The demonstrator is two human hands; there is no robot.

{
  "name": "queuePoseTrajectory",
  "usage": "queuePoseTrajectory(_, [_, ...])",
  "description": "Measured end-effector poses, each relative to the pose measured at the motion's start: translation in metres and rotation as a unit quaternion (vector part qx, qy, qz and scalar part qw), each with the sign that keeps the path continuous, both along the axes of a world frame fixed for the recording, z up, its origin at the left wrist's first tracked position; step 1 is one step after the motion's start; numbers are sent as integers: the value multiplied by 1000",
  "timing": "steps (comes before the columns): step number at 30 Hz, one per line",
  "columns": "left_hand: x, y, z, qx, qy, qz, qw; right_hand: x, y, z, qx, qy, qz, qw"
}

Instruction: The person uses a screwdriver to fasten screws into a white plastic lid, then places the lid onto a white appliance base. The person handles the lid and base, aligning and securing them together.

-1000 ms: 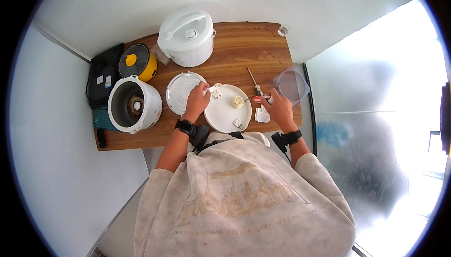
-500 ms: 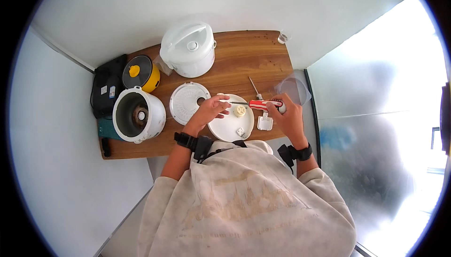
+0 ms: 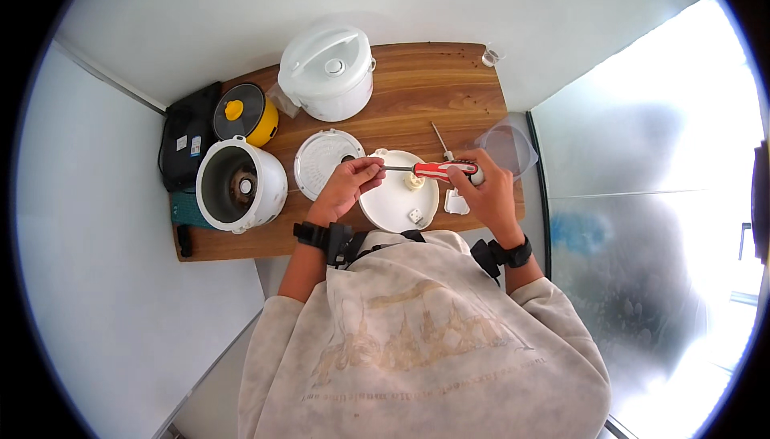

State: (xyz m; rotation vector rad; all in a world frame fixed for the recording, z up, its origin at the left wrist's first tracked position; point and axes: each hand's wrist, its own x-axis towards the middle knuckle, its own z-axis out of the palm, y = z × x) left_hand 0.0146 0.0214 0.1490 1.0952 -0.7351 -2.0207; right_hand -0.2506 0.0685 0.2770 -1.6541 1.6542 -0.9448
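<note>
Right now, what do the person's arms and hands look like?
The hands wear no gloves. Around each wrist is a black strap with a chunky, dark, boxy piece attached. Loose, pale beige sleeves with soft, blotchy shading stop well short of the wrists, leaving the forearms uncovered.

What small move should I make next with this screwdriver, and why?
Perhaps lower the screwdriver toward the smooth white plate: your right hand grips it, your left hand steadies its far end, and its shaft crosses above the plate.
</note>
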Motion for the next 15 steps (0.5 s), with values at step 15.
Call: queuePoseTrajectory(15, [0, -3, 10, 35, 9, 62, 997, 6, 0, 1, -24, -14, 3, 1000])
